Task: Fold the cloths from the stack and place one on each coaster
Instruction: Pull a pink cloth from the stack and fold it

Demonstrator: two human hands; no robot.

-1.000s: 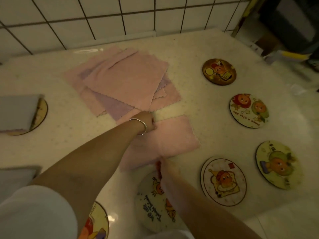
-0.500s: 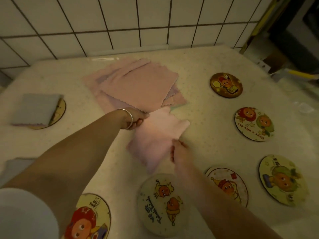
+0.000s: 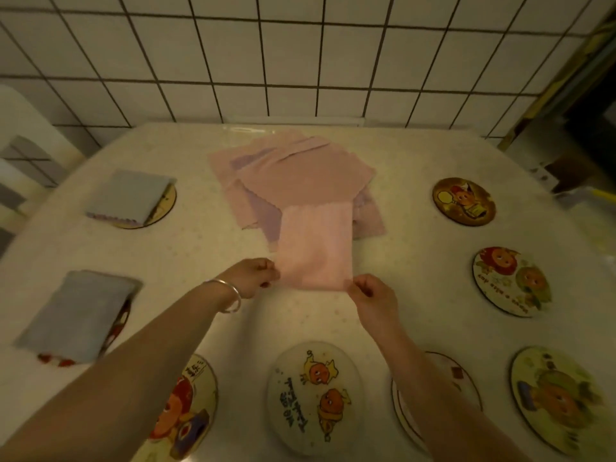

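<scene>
Both hands, my left hand and right hand, now pinch the pink cloth, folded narrower than a second ago, just in front of the stack; next comes another fold.

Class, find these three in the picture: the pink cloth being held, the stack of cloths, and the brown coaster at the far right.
Pink cloth [image 3: 315,248], head view: middle of its folded face.
Stack of cloths [image 3: 300,175], head view: top cloth's centre.
Brown coaster [image 3: 464,201], head view: centre of its printed face.
</scene>
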